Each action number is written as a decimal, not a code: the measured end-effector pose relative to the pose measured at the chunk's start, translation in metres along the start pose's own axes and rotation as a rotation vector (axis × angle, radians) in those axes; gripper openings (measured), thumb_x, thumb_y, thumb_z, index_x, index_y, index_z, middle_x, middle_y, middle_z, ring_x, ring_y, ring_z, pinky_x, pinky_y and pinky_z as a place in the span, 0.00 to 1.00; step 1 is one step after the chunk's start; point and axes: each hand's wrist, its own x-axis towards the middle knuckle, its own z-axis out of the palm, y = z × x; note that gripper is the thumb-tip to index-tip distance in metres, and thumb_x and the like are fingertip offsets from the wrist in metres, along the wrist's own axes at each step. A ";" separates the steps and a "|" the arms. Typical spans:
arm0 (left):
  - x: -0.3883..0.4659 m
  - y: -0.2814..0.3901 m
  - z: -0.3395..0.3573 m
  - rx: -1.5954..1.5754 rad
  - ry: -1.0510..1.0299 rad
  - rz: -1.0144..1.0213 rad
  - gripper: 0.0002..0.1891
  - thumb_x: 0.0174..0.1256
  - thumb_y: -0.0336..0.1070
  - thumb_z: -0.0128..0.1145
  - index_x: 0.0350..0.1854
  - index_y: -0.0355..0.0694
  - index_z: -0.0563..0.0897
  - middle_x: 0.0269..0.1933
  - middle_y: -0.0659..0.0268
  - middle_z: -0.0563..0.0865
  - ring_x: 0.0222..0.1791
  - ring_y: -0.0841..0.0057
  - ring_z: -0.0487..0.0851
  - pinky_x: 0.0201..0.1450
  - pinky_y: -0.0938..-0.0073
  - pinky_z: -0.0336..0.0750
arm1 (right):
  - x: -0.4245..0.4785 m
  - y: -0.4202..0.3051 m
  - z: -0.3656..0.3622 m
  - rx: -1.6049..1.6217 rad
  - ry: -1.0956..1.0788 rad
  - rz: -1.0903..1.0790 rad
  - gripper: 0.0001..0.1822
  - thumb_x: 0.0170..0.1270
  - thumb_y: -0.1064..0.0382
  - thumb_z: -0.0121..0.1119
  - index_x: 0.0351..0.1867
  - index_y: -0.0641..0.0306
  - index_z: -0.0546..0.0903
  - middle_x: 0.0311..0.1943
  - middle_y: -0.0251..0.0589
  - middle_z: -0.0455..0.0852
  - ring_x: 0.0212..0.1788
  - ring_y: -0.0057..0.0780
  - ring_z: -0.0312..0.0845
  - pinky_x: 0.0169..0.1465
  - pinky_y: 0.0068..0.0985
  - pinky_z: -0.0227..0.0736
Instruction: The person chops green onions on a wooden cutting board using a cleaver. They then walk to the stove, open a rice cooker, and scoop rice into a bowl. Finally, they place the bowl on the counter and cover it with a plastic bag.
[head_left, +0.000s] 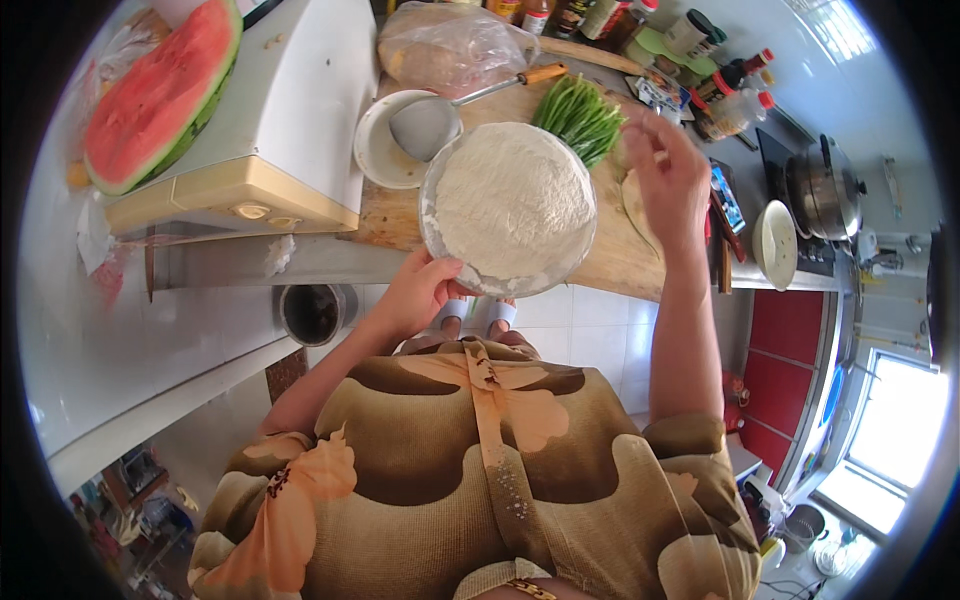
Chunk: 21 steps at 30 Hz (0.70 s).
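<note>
My left hand (425, 291) grips the near rim of a metal bowl (433, 225) heaped with white flour (514, 199). The bowl is over the near part of a wooden board (615, 259). My right hand (666, 176) is raised at the board's right side, its fingers curled and slightly blurred; whether it holds something I cannot tell. Just left of it lies a bundle of green chives (577, 120). A pale round item (636, 206) on the board is partly behind the hand. Behind the flour, a ladle-like strainer (424, 129) with a wooden handle rests on a white bowl (367, 154).
A cut watermelon (169, 97) sits on a white appliance (315, 97) at left. Behind the board are a plastic bag (454, 49) and sauce bottles (739, 112). At right are a phone (727, 196), an off-white bowl (775, 244) and a steel pot (825, 191).
</note>
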 end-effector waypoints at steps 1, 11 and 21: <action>-0.004 -0.002 -0.004 -0.004 0.031 -0.002 0.22 0.67 0.27 0.44 0.64 0.29 0.66 0.60 0.53 0.77 0.60 0.62 0.78 0.61 0.60 0.75 | 0.016 0.032 0.010 0.076 0.015 0.005 0.13 0.62 0.61 0.62 0.48 0.60 0.85 0.37 0.38 0.88 0.32 0.23 0.79 0.35 0.22 0.74; -0.053 -0.004 -0.018 -0.045 0.201 0.130 0.26 0.62 0.28 0.49 0.65 0.29 0.66 0.61 0.54 0.77 0.60 0.63 0.78 0.62 0.60 0.73 | 0.106 0.096 0.175 -0.326 -0.343 -0.494 0.15 0.56 0.60 0.63 0.47 0.52 0.84 0.47 0.36 0.83 0.55 0.37 0.75 0.56 0.35 0.70; -0.064 -0.008 -0.018 -0.025 0.334 0.144 0.25 0.61 0.28 0.49 0.63 0.30 0.68 0.58 0.54 0.79 0.59 0.62 0.78 0.62 0.60 0.74 | 0.104 0.070 0.197 -0.433 -0.299 -0.567 0.07 0.59 0.56 0.59 0.37 0.47 0.86 0.40 0.33 0.84 0.51 0.35 0.77 0.54 0.37 0.68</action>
